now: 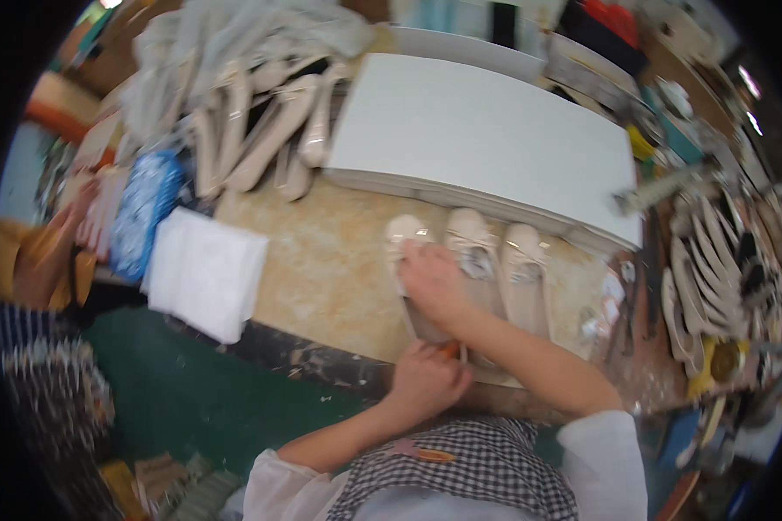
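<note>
Three beige ballet flats with bows stand side by side on the tabletop, toes away from me: a left one [408, 229], a middle one [467, 227] and a right one [525, 246]. My right hand [433, 280] is over the front of the left flat, fingers closed at its opening just behind the toe; the fingertips are partly hidden. Near the heel of that same flat, my left hand [427, 379] is closed round a small orange thing [450, 349], mostly covered by the fingers. The flat's heel is partly behind my hands.
A long white box [487, 130] lies behind the flats. Farther left are several beige flats [274, 130]; nearer lie folded white sheets [208, 273] and a blue plastic-wrapped bundle [148, 213]. Tools and pale curved pieces [712, 260] crowd the right. At far left is another person's arm [56, 239].
</note>
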Demonstrator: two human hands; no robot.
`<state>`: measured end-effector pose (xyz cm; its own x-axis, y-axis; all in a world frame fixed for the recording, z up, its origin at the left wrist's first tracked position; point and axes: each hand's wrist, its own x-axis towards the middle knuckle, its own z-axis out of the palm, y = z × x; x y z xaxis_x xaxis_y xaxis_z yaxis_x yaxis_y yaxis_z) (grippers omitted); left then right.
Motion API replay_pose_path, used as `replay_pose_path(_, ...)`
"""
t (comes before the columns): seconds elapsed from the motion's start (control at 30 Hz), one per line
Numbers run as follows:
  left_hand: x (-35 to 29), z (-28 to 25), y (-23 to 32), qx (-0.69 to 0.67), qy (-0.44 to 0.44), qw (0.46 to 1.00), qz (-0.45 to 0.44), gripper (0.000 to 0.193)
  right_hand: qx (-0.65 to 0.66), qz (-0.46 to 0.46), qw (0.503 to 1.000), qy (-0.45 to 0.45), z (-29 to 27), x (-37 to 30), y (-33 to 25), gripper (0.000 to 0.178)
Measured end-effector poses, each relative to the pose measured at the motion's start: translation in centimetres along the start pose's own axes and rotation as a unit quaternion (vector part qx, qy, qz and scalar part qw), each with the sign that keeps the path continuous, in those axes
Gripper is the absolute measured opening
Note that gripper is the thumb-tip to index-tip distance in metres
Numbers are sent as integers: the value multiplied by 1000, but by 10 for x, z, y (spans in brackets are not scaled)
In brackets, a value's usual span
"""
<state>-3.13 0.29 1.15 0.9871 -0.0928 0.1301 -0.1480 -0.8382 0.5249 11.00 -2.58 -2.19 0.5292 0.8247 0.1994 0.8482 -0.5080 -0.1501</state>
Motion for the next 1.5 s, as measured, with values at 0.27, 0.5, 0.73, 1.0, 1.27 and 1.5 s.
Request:
replay_pose_path(0.27,6,-1,7,40,9,999,30,22,61,85,992,71,4,23,26,55)
replay_pose_path(0.5,-1,-26,-38,56,180,982,2,31,298,220,906,203,-68,-111,109,19)
replay_pose_path(0.73,3,-1,-87,-346,91,896,-264,49,-196,468,858,84,-95,-282,199,11)
replay_pose_path(1.0,18,-16,-52,-732,-28,580,-356,64,365,465,794,144,-154,-146,70,14)
replay_pose_path(1.27,51,-29,-27,-631,186,712,-246,57,550,274,789,24,-149,-76,9,30)
replay_pose_path(1.5,47,-18,-18,-592,222,748,-200,58,413,229,865,171,-138,-57,-4,27)
